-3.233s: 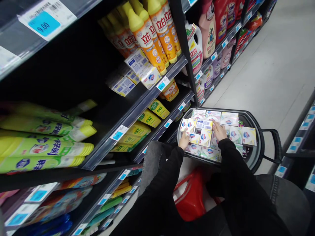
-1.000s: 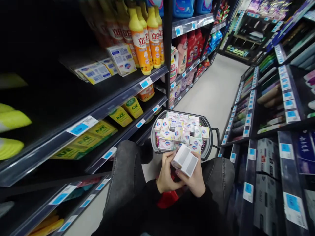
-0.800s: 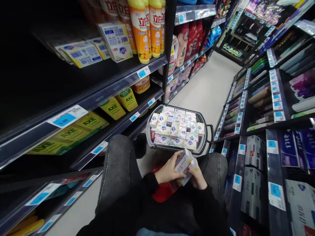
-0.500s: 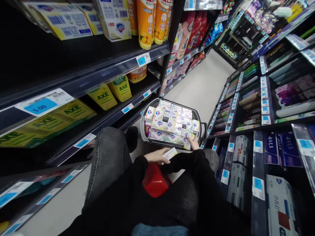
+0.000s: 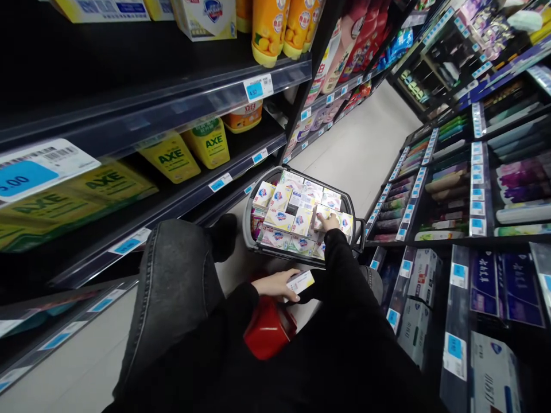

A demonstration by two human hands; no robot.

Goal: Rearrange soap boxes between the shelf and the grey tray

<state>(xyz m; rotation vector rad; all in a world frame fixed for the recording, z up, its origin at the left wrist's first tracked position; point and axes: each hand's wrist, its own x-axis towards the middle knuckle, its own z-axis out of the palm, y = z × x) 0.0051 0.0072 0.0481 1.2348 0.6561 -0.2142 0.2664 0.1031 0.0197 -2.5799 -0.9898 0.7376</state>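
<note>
Between my knees, my left hand grips a small white-and-yellow soap box, its barcode side turned up. My right hand is over the right part of a grey-rimmed shopping basket, with its fingers closed on another soap box among the top layer. Several white soap boxes with blue-and-red logos fill the basket, some lying flat and some turned. A few pink and purple packs show at its left side. Under my left hand there is a glossy red object, partly covered by my sleeve.
On the left, a dark shelf carries yellow AXE bottles, orange bottles and more soap boxes. Shelves with toothpaste boxes and packets stand close on the right. Pale aisle floor stretches beyond the basket.
My right hand has moved from the basket's near right edge farther in, onto a soap box in the top layer. My left hand keeps its soap box. The view has shifted a little.
</note>
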